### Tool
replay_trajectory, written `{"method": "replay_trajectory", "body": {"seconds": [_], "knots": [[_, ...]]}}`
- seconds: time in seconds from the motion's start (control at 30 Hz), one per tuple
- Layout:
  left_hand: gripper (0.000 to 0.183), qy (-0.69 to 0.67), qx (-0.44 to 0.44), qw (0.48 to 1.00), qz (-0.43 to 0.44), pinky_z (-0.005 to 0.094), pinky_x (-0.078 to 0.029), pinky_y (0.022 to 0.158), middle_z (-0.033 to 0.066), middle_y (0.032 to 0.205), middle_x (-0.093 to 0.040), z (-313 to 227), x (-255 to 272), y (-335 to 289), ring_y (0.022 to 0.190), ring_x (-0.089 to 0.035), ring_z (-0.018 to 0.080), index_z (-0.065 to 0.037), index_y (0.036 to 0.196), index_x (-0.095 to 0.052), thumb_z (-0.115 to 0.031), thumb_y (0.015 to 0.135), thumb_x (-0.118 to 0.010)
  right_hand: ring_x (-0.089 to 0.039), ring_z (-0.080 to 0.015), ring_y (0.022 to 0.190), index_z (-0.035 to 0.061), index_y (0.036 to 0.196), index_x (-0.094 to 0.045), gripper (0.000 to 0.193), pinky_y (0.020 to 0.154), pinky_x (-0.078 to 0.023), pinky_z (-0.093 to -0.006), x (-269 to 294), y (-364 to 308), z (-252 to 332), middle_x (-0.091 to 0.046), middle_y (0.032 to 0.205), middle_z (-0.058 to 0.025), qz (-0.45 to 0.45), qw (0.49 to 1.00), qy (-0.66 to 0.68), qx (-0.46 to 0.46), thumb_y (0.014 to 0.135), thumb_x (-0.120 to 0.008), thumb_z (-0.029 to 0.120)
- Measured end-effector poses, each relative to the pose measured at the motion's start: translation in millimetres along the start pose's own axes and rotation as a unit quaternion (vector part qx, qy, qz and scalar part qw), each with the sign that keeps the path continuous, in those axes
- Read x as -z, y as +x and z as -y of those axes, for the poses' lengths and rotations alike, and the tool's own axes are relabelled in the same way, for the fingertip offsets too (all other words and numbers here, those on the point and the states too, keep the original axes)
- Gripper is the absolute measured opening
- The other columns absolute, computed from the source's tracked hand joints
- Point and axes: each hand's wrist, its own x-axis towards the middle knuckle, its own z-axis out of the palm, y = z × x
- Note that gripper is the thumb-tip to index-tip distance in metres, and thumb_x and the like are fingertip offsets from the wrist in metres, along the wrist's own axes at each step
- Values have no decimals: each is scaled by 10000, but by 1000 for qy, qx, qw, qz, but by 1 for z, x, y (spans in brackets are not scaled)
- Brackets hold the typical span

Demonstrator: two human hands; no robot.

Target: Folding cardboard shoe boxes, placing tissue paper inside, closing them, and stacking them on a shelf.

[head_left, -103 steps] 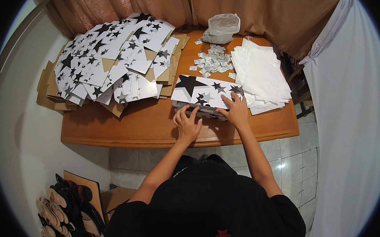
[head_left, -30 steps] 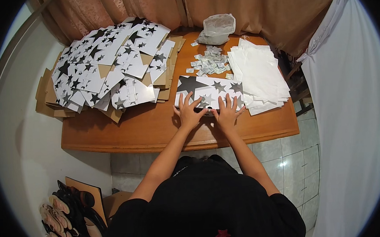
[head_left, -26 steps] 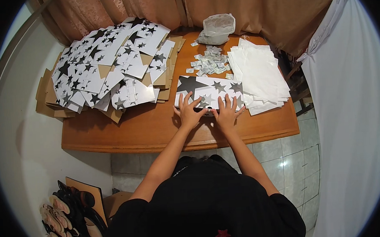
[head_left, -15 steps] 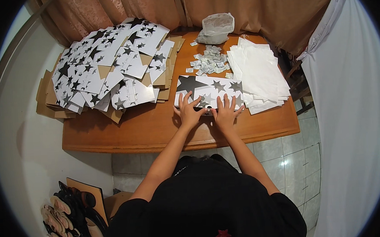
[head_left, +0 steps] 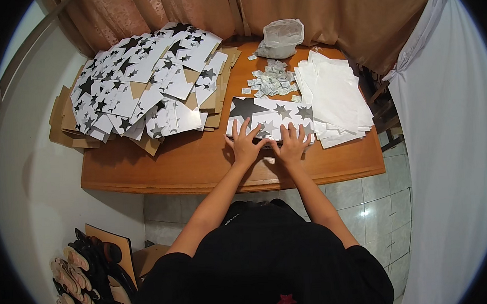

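A white box (head_left: 267, 110) printed with black and grey stars lies on the wooden table, its long side toward me. My left hand (head_left: 245, 147) grips its front left part, with fingers spread over the top and the thumb at the front edge. On the front right part, my right hand (head_left: 291, 146) has a similar hold. Both thumbs point toward each other near the middle of the front edge and almost meet. Much of the box's front side is hidden under my hands.
Star-printed flat cardboard pieces (head_left: 134, 69) are piled at the left of the table (head_left: 145, 171). Behind the box lie small packets (head_left: 273, 79) and a translucent plastic bag (head_left: 281, 37). White sheets (head_left: 334, 95) are stacked at the right. Shoes (head_left: 76, 276) stand lower left.
The dark gap at the box's front edge between my hands no longer shows. My thumbs have shifted slightly along that edge. The whole view has moved a little.
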Motion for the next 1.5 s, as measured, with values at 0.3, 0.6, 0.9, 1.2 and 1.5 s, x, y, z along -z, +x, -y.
{"method": "replay_trajectory", "body": {"seconds": [0.3,0.6,0.9,1.2,1.5], "knots": [[397,-7,-67,997,-46,661,-52,957,10,1288,-449,18,0,0,1282,-246,319,-220,977,-679,-465,665,-697,-415,-327,1107,104,1049,-594,485,928,-188,-626,48,38,-2,-536,1111,-102,171,984,39,-11,752,-573,487],[248,-36,11,997,-67,617,-10,1005,43,1340,-399,25,25,-17,1306,-211,334,-190,907,-690,-318,695,-689,-540,-271,945,60,1129,-548,537,903,-326,-563,23,55,-74,-578,994,-113,257,947,177,-81,707,-660,371],[732,-240,339,906,82,466,-118,1044,266,1324,-320,18,-4,-131,1247,-236,401,-49,1321,-365,-585,827,-434,-451,-207,1139,70,1308,-381,625,958,-353,-313,24,7,-73,-485,1233,-134,473,691,532,-120,744,-640,141],[917,-469,204,859,-25,335,-139,1074,153,1463,-81,-32,94,-233,1341,-122,240,-16,1403,54,-196,802,-615,-344,-244,1226,48,1365,-256,795,1028,-251,-347,110,-103,-3,-376,1305,-112,385,576,711,-117,683,-616,236],[968,-380,272,832,-299,342,-221,1035,137,1396,-256,-62,308,-485,1263,-289,232,-71,1417,-59,-211,706,-701,-133,-334,1309,11,1402,-80,1160,1044,-191,-444,257,-217,204,-129,1411,-211,414,514,682,315,552,-747,431]]}}
